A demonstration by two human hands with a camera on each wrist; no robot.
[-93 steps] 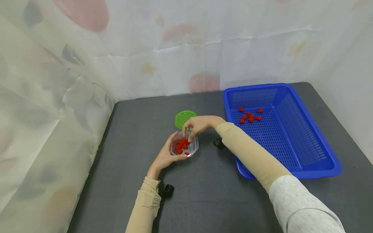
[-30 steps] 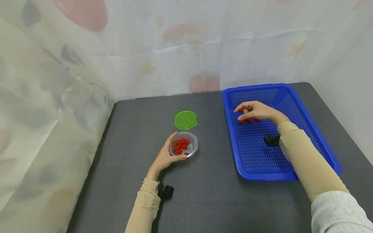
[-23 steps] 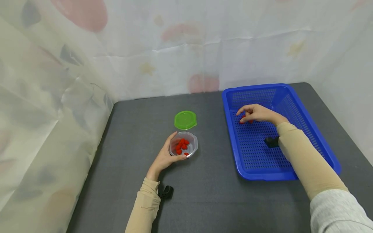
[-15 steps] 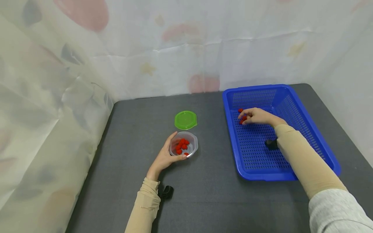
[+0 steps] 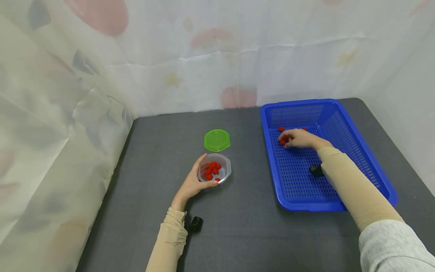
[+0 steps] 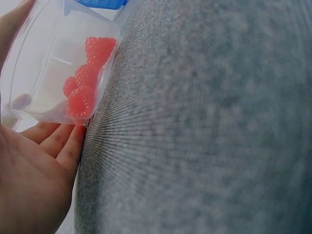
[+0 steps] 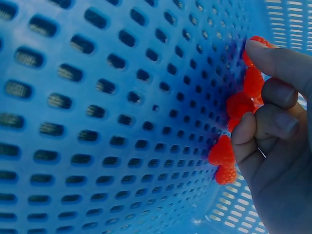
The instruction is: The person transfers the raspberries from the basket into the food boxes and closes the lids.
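My left hand (image 5: pixel 192 187) grips a clear plastic tub (image 5: pixel 225 170) on the grey table, thumb at the near side and fingers round the left. Several raspberries (image 6: pixel 87 75) lie inside it. My right hand (image 5: pixel 300 139) is down in the blue basket (image 5: pixel 295 204), over loose raspberries (image 7: pixel 222 151) near its left wall. In the head view, thumb and forefinger stand apart around raspberries. The right wrist view shows the other fingers curled and one fingertip against a raspberry. The hand partly hides the fruit.
A green lid (image 5: pixel 216 140) lies flat on the grey table (image 5: pixel 163 158), just behind the tub. Patterned white cloth (image 5: pixel 204 75) hangs along the back and left. Each wrist carries a black camera mount (image 5: pixel 195 224); the right one sits over the basket floor.
My right hand has gone from the tub across to the basket, then shifted slightly nearer me and lower among the raspberries. The left hand and tub have stayed put.
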